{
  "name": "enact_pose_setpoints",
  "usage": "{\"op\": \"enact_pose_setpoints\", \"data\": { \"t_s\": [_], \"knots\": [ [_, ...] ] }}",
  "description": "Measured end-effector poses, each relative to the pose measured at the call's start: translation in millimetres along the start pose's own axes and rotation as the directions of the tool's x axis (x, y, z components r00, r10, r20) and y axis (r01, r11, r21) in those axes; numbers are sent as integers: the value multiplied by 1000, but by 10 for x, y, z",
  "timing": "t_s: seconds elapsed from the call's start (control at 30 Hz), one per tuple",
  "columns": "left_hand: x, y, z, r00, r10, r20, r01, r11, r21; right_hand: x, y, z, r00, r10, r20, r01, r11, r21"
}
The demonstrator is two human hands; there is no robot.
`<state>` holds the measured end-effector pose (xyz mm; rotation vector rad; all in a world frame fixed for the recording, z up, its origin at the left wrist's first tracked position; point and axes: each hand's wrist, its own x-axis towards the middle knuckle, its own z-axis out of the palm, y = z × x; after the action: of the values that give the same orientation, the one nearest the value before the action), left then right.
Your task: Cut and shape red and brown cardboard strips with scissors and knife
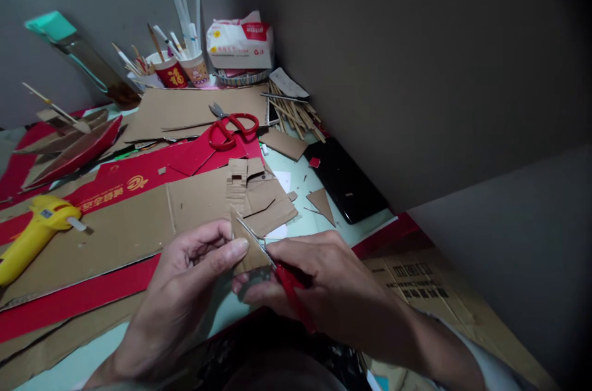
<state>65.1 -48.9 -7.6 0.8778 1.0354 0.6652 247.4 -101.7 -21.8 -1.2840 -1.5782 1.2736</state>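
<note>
The left hand pinches a cardboard piece above the table; the right hand grips red-handled scissors at its edge. Piece presumably light, stiff, easily creased: hold by flat faces.

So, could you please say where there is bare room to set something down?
Pale tabletop shows between the lower-left cardboard and the left hand, plus a narrow strip between the phone and the red border. Cardboard scraps crowd the middle; cups crowd the back.
</note>
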Motion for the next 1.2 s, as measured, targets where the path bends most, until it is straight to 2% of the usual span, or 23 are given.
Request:
{"op": "enact_pose_setpoints", "data": {
  "t_s": [0.17,0.3,0.47,0.57,0.67,0.8,0.93,1.07,1.2],
  "knots": [
    [-49,34,21,997,-41,-72,49,993,109,39,-69,-27,999,25,21,-25,1000,17],
    [-86,58,2,996,-32,-79,48,976,214,40,-82,-20,1000,-21,-16,20,1000,-16],
    [-81,49,-14,996,-25,-86,45,972,231,22,-41,24,993,-105,-45,104,994,-20],
    [-62,36,-14,997,-30,-77,46,975,215,40,-53,19,1000,-27,-16,27,999,30],
    [-53,25,-22,997,-21,-72,40,961,272,78,-85,-19,1000,27,6,-27,998,62],
    [-67,19,-33,995,50,-90,-12,921,389,108,-98,-53,1000,-12,-3,12,1000,15],
    [-78,16,-50,994,37,-101,9,909,416,93,-51,-20,999,-39,-31,38,999,-18],
    [-44,-31,-141,998,30,-59,-3,909,418,71,-2,13,999,42,-25,-42,999,-22],
    [-11,-96,-251,999,32,18,-37,895,445,93,-56,-19,994,100,33,-100,995,2]
  ]
}}
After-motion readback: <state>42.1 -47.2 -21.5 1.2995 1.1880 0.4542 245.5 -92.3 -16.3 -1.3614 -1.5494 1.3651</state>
